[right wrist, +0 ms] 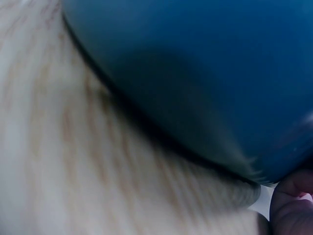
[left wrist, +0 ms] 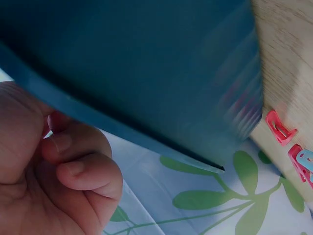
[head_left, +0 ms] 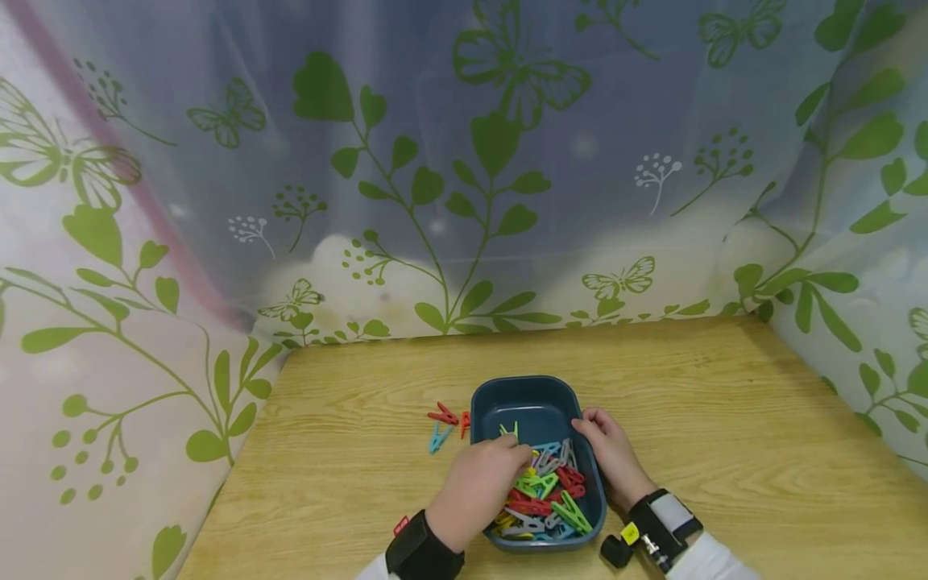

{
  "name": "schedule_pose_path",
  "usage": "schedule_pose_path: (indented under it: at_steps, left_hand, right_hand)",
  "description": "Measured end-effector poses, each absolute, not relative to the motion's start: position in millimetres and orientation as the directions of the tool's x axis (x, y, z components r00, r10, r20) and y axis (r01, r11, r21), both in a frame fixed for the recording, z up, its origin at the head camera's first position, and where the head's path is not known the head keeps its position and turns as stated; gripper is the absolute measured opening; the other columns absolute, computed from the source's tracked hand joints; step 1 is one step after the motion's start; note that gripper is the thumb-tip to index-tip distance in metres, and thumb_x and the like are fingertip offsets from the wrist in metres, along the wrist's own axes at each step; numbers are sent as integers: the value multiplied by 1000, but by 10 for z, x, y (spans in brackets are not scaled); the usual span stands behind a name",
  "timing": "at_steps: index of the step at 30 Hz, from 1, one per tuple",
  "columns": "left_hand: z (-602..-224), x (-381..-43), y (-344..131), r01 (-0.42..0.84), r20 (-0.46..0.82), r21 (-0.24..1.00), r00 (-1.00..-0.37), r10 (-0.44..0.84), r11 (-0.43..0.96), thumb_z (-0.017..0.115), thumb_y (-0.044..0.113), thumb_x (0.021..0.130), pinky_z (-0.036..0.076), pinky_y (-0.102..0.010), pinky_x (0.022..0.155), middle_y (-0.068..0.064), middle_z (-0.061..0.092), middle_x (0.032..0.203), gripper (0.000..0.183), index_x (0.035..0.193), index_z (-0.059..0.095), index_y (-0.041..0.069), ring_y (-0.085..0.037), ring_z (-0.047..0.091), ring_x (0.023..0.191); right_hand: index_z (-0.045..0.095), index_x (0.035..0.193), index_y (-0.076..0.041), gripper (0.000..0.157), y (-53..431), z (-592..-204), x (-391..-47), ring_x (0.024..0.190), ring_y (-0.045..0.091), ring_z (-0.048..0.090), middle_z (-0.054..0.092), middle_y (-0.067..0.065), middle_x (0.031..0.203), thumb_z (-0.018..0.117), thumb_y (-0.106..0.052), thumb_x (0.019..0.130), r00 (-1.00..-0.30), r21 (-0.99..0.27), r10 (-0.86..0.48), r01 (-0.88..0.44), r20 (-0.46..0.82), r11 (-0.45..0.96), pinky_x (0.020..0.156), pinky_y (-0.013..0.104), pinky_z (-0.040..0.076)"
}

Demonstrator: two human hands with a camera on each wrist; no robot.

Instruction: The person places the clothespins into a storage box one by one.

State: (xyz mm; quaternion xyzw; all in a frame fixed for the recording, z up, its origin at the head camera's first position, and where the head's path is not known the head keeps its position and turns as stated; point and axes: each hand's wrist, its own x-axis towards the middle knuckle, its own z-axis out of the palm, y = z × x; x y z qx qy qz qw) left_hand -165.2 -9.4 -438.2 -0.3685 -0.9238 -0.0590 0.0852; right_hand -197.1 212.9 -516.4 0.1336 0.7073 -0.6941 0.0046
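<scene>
A dark blue plastic bin (head_left: pixel 525 387) on the table holds a heap of coloured clothespins (head_left: pixel 536 506) in its near half. My left hand (head_left: pixel 484 481) reaches over the bin's left side with bent fingers, its fingertips at the heap's far edge. Just beyond its knuckles a green clothespin (head_left: pixel 510 429) shows partly. The left wrist view has the curled fingers (left wrist: pixel 90 171) beside the bin's rim; I cannot tell whether they pinch a clothespin. My right hand (head_left: pixel 612 453) grips the bin's right wall, thumb at the rim. The right wrist view shows mostly the bin's outer wall (right wrist: pixel 205 73).
Left of the bin lie a few loose clothespins, red (head_left: pixel 444 415) and light blue (head_left: pixel 439 437). The wooden table (head_left: pixel 348 459) ends at a patterned curtain (head_left: pixel 406 225) behind and at both sides. Both wrists wear black straps (head_left: pixel 424 550).
</scene>
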Motion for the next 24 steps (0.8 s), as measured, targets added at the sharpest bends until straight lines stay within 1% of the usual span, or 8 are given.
schedule_pose_path:
  at_steps: [8, 13, 18, 21, 24]
  left_hand:
    - [-4397, -1661, -88, 689, 184, 11, -714, 675, 725, 76, 17, 93, 48, -19, 62, 8, 63, 85, 8, 98, 76, 23, -2, 57, 70]
    - [-4431, -1677, -98, 685, 187, -7, -715, 674, 729, 74, 17, 95, 48, -19, 61, 8, 62, 84, 7, 98, 76, 24, -2, 57, 68]
    - [-4433, -1688, -157, 673, 220, 60, -730, 647, 738, 70, 16, 98, 47, -19, 61, 5, 62, 86, 8, 103, 75, 20, -3, 56, 67]
    - [-4400, -1692, -218, 660, 260, 131, -743, 617, 740, 71, 15, 98, 46, -18, 60, 4, 62, 88, 7, 104, 74, 17, -4, 56, 68]
    - [-4377, -1707, -285, 644, 316, 162, -752, 579, 748, 73, 13, 96, 45, -17, 60, 4, 61, 88, 6, 101, 73, 15, -4, 58, 69]
  right_hand:
    - [49, 108, -7, 20, 2132, -5168, -1974, 95, 19, 48, 49, 3, 99, 54, -26, 105, -962, -980, 188, 201, -197, 0, 77, 26, 40]
    - [50, 110, -6, 20, 2135, -5174, -1975, 96, 19, 48, 49, 3, 101, 53, -26, 105, -963, -979, 184, 202, -199, -2, 77, 26, 40]
    - [50, 110, -7, 21, 2136, -5173, -1970, 96, 20, 47, 49, 3, 101, 54, -27, 105, -962, -979, 183, 204, -201, 0, 78, 27, 40]
    - [50, 109, -7, 21, 2136, -5170, -1969, 97, 20, 48, 49, 3, 101, 54, -27, 105, -963, -979, 182, 202, -199, -1, 78, 27, 40]
    - [49, 109, -7, 20, 2137, -5169, -1971, 98, 20, 47, 49, 3, 101, 54, -26, 105, -963, -980, 182, 200, -197, -2, 78, 27, 40]
